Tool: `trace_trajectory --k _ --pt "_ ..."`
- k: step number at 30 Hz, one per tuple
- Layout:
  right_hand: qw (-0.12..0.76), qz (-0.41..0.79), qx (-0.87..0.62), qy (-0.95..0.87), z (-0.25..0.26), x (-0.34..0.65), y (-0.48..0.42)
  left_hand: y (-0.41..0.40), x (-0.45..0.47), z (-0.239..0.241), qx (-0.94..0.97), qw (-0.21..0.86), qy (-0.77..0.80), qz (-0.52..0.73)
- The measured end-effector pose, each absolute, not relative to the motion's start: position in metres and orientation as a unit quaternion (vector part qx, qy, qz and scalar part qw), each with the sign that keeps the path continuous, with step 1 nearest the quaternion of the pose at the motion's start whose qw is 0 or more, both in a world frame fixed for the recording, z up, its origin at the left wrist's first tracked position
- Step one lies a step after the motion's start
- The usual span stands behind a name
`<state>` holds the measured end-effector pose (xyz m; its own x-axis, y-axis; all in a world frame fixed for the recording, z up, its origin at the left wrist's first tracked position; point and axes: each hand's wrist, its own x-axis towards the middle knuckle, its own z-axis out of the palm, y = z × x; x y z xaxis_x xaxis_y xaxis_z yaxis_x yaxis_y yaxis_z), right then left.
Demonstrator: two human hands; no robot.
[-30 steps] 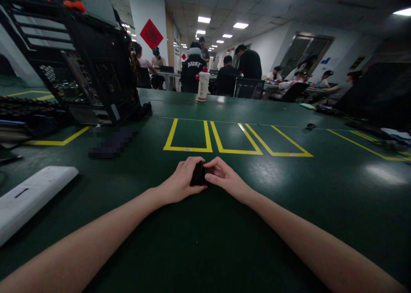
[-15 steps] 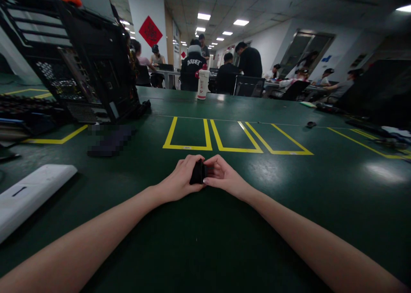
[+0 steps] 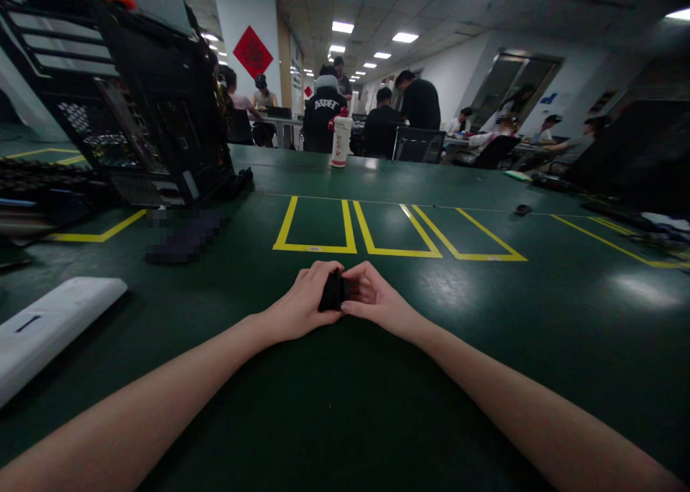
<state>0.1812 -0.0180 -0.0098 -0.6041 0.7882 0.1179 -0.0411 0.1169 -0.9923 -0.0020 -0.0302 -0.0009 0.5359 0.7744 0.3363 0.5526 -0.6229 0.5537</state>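
Between my two hands is a small black block-like object [image 3: 330, 295], its kind too dark to make out. My left hand [image 3: 302, 302] wraps round its left side, thumb low and fingers over the top. My right hand [image 3: 374, 296] closes on its right end with curled fingers, the thumb at the lower edge. Part of the object is hidden by the fingers. Both hands rest low over the green table [image 3: 334, 391], just in front of the yellow tape outlines [image 3: 315, 248].
A black open-frame computer case [image 3: 156, 118] stands at the left. A white power-strip-like box [image 3: 59, 327] lies at the near left. A white bottle [image 3: 341, 141] stands at the far edge. A small black round item [image 3: 522, 210] sits right. People sit and stand beyond.
Hardly anything differs. The black object shows slightly more of its right end between my hands; both hands stay in place.
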Motion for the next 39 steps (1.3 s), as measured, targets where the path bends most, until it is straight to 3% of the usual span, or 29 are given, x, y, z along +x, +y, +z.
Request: trace_trajectory --k 29,39 --pt "0.375 0.563 -0.305 -0.671 -0.0084 0.1802 -0.0196 -0.0287 -0.0019 -0.0031 0.855 0.198 0.389 0.28" --pt "0.342 0.539 -0.303 -0.708 -0.0086 0.1803 -0.0241 -0.0282 -0.0015 -0.0033 0.854 0.207 0.383 0.284"
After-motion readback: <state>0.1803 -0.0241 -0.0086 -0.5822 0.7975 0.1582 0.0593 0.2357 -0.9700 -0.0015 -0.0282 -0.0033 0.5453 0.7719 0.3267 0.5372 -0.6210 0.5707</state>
